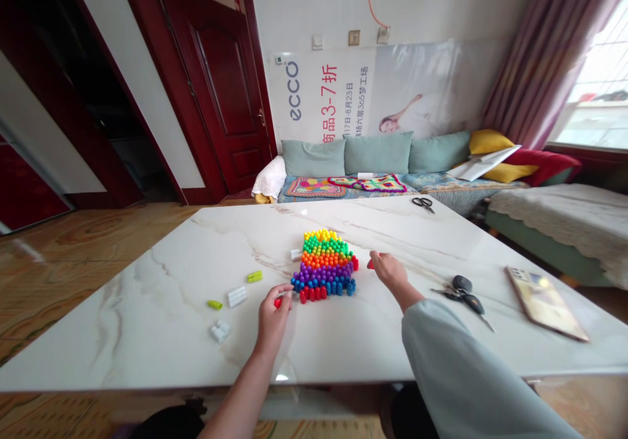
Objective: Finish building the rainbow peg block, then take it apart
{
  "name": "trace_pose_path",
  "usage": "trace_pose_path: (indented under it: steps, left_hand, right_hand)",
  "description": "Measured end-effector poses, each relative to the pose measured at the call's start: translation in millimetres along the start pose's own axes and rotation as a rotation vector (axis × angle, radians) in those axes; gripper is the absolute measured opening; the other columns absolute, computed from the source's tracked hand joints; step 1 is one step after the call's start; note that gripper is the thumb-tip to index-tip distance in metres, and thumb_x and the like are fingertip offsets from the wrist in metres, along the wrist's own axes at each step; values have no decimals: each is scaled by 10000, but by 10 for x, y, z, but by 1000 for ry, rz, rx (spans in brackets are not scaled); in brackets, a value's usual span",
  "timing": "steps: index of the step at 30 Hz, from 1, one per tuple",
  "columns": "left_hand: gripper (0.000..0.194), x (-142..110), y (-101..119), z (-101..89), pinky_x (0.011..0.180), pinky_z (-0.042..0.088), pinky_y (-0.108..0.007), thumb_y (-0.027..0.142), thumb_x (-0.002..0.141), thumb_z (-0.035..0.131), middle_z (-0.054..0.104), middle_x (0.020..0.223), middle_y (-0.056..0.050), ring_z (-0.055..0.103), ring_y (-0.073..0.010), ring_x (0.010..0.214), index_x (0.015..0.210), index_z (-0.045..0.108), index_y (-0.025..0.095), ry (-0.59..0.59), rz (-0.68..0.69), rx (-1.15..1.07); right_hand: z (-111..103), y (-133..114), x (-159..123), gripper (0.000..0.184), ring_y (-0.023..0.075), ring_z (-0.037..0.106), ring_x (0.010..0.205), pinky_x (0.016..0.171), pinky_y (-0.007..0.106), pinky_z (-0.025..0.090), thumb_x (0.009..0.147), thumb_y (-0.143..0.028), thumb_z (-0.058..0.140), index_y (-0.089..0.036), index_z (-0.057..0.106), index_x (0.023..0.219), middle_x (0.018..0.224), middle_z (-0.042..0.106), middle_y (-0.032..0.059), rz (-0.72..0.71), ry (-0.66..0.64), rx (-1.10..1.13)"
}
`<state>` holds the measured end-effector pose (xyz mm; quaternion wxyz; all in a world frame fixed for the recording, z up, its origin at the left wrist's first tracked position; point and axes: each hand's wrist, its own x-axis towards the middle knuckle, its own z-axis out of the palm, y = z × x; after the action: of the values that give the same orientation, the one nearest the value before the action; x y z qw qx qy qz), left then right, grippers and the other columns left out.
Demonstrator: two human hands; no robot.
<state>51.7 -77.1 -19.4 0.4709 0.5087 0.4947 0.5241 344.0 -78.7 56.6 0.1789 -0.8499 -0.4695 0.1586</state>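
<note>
A block of small round-topped pegs [326, 273] stands upright on the table, in rows of yellow, green, orange, purple and blue. In front of the blue row is a short line of red pegs [313, 294]. My left hand [273, 315] is beside the block's near left corner, its fingers closed on a red peg [279, 302]. To the right of the block, apart from it, my right hand [391, 270] pinches another red peg [371, 264]. A few more red pegs [355, 263] stand at the block's right edge.
Left of the block lie yellow-green pieces [254, 276] and whitish pieces [237, 296] on the marble-look table [161, 321]. On the right are keys [462, 292], a phone [545, 303] and, farther back, black scissors [423, 204]. A sofa [377, 158] stands beyond.
</note>
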Motion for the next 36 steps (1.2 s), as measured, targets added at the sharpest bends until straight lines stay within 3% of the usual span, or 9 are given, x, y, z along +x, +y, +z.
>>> trace_pose_path:
  steps: [5, 12, 18, 24, 27, 29, 32, 36]
  left_hand:
    - [432, -2, -6, 1, 430, 301, -175, 504, 688, 681, 474, 527, 53, 381, -75, 441, 939, 651, 154, 5, 2, 1]
    - [429, 0, -16, -6, 423, 295, -173, 502, 705, 673, 473, 528, 48, 386, -76, 439, 944, 656, 145, -5, 10, 1]
    - [435, 5, -22, -5, 422, 301, -171, 506, 683, 692, 472, 519, 48, 398, -79, 444, 927, 662, 148, -1, 10, -16]
    - [411, -3, 2, -1, 416, 297, -175, 485, 675, 703, 481, 516, 45, 407, -82, 442, 910, 668, 150, 3, 10, -39]
    - [419, -22, 40, 1, 424, 304, -177, 496, 667, 713, 489, 524, 40, 428, -89, 461, 899, 668, 149, -2, 14, -76]
    - [422, -34, 72, -2, 434, 311, -177, 520, 706, 684, 522, 572, 25, 433, -87, 482, 909, 660, 151, -12, 28, -102]
    - [460, -41, 119, -14, 434, 306, -180, 589, 813, 544, 617, 801, -41, 447, -76, 513, 953, 624, 158, -21, 75, -215]
    - [588, -53, 156, -36, 401, 251, -186, 685, 858, 356, 610, 978, -98, 431, -66, 498, 1031, 567, 164, -52, 88, -405]
  right_hand:
    - [128, -15, -30, 421, 184, 643, 742, 586, 231, 385, 904, -406, 389, -160, 709, 783, 827, 700, 120, -40, 1, -38]
    - [261, -17, -41, 163, 164, 614, 745, 581, 222, 350, 778, -251, 586, -139, 701, 808, 791, 697, 85, -130, 24, -35]
    - [322, -29, -32, 145, 164, 597, 779, 580, 222, 324, 739, -218, 619, -155, 665, 862, 848, 695, 74, -153, 101, -37]
    - [361, -57, -26, 225, 174, 593, 743, 562, 231, 326, 728, -356, 687, -170, 620, 835, 809, 681, 63, -145, 163, 1]
    - [330, -38, -21, 229, 167, 585, 732, 582, 227, 345, 704, -339, 714, -169, 617, 823, 792, 678, 49, -168, 168, 28]
    - [279, -22, -34, 205, 162, 584, 725, 585, 226, 348, 702, -324, 714, -167, 621, 794, 779, 677, 45, -181, 154, 37]
    - [168, -62, -100, 176, 163, 589, 714, 565, 231, 335, 748, -348, 664, -176, 629, 749, 765, 677, 52, -152, 130, 31]
    - [70, -334, -322, 179, 171, 597, 718, 556, 241, 325, 819, -365, 569, -209, 641, 768, 757, 679, 38, -191, 213, 40]
